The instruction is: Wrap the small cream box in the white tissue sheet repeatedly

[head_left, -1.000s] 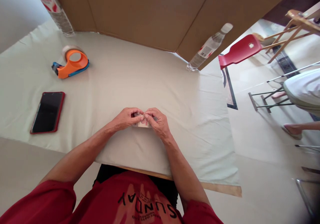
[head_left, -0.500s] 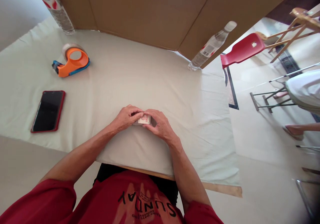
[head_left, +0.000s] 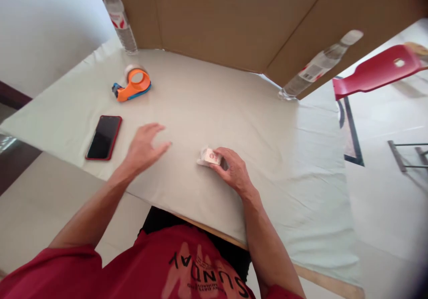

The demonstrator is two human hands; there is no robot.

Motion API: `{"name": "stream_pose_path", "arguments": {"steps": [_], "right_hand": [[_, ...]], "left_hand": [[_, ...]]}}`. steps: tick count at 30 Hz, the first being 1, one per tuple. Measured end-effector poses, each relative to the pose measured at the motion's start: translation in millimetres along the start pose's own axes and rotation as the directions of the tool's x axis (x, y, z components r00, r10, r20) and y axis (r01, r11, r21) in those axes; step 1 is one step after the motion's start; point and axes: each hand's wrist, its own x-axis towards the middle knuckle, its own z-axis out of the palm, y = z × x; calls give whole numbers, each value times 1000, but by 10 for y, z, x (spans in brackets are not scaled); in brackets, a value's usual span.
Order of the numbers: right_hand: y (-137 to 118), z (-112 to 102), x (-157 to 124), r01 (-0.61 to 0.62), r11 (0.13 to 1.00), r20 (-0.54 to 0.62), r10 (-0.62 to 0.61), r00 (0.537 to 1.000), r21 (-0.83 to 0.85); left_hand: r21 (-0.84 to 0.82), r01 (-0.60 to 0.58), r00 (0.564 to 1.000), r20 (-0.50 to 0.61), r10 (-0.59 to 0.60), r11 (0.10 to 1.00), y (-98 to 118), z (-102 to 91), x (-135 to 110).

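A small white box with red print (head_left: 212, 157) is gripped at its right end between the thumb and fingers of my right hand (head_left: 235, 172), low over the cloth. Something clear, like plastic film, sticks out at the box's left end. My left hand (head_left: 144, 149) is over the cloth further left, fingers and thumb apart, holding nothing. Close to it on its left lies a phone (head_left: 104, 137) in a red case, dark screen up. Behind the phone is an orange and blue tape dispenser (head_left: 134, 84) carrying a roll of tape.
A pale cloth (head_left: 214, 112) covers the table. Along its back stands a brown cardboard panel (head_left: 227, 22), with a water bottle (head_left: 119, 20) at the left and another bottle (head_left: 319, 65) at the right. A red chair (head_left: 377, 71) is beyond the table's right side.
My left hand has let go of the small box and moved left with its fingers spread. My right hand still holds the box. The view has shifted left.
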Motion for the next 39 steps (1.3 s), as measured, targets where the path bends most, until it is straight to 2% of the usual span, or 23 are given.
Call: {"name": "stream_pose_path", "arguments": {"steps": [1, 3, 5, 6, 8, 9, 15, 18, 22, 25, 30, 34, 39], "right_hand": [[-11, 0, 5, -7, 1000, 0, 7, 1000, 2], [-27, 0, 13, -15, 1000, 4, 15, 1000, 5], [-29, -3, 17, -20, 1000, 6, 20, 1000, 6], [-26, -4, 19, -21, 1000, 7, 21, 1000, 6], [-15, -8, 22, -17, 1000, 5, 17, 1000, 4], [-11, -10, 23, -12, 1000, 4, 12, 1000, 1], [-19, -8, 20, 18, 1000, -23, -18, 1000, -24], [4, -13, 10, 20, 998, -62, -23, 998, -61], [95, -54, -4, -41, 993, -149, 25, 988, -106], [150, -84, -9, -62, 992, -168, 43, 985, -106], [171, -89, -9, -64, 995, -148, 52, 988, -79], [180, -83, -15, -71, 995, -143, 60, 988, -72], [195, -80, -26, -88, 994, -138, 78, 987, -62]], "left_hand": [[97, 103, 993, -74, -96, 990, -207, -126, -12], [247, 350, 932, -191, -308, 904, -619, -347, -46], [303, 587, 809, -268, -523, 751, -946, -499, -99], [305, 646, 763, -267, -589, 700, -1059, -543, -131], [301, 685, 726, -197, -659, 664, -1179, -573, -187], [303, 699, 711, -197, -675, 647, -1195, -565, -205], [323, 647, 759, -196, -620, 690, -1101, -450, -119], [326, 656, 753, -222, -619, 681, -1090, -423, -51], [327, 655, 756, -281, -592, 681, -1067, -369, 13], [341, 657, 754, -300, -584, 673, -1019, -317, 69], [370, 662, 749, -292, -595, 652, -964, -297, 136], [339, 665, 745, -235, -624, 666, -1008, -360, 110], [331, 639, 767, -198, -611, 695, -1091, -406, 55]]}}
